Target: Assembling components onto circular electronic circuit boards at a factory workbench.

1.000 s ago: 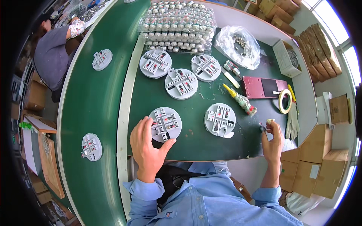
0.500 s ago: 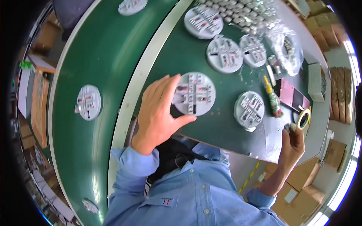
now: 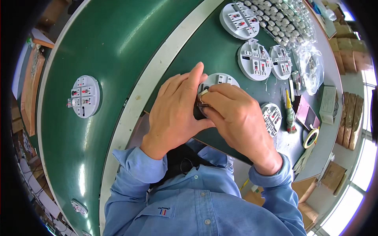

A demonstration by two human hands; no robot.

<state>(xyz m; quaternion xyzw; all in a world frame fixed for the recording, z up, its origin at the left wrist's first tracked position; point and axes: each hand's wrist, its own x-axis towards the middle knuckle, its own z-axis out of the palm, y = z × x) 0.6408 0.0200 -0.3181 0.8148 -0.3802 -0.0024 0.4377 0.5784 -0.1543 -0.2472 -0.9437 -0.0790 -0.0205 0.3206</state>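
Note:
A round white plastic disc [image 3: 225,78] with small parts set in its compartments lies on the green table in front of me, mostly covered by my hands. My left hand [image 3: 173,112] curves around its left side, fingers along the far edge and thumb at the near edge, gripping it. Over the disc, my right hand [image 3: 242,118] pinches a small pale-and-dark part [image 3: 202,96] with thumb and forefinger. Whether that part touches the disc is hidden.
Several similar discs lie beyond and right, including one beside my right hand [image 3: 271,118]. Right of it are a yellow-tipped tube [image 3: 290,116], a pink box [image 3: 306,112] and a tape roll [image 3: 311,138]. A green belt [image 3: 118,78] carries more discs on the left.
My right hand has come left from the table's right side to the disc, bringing the small part. My left hand stays around the disc. The view has shifted slightly.

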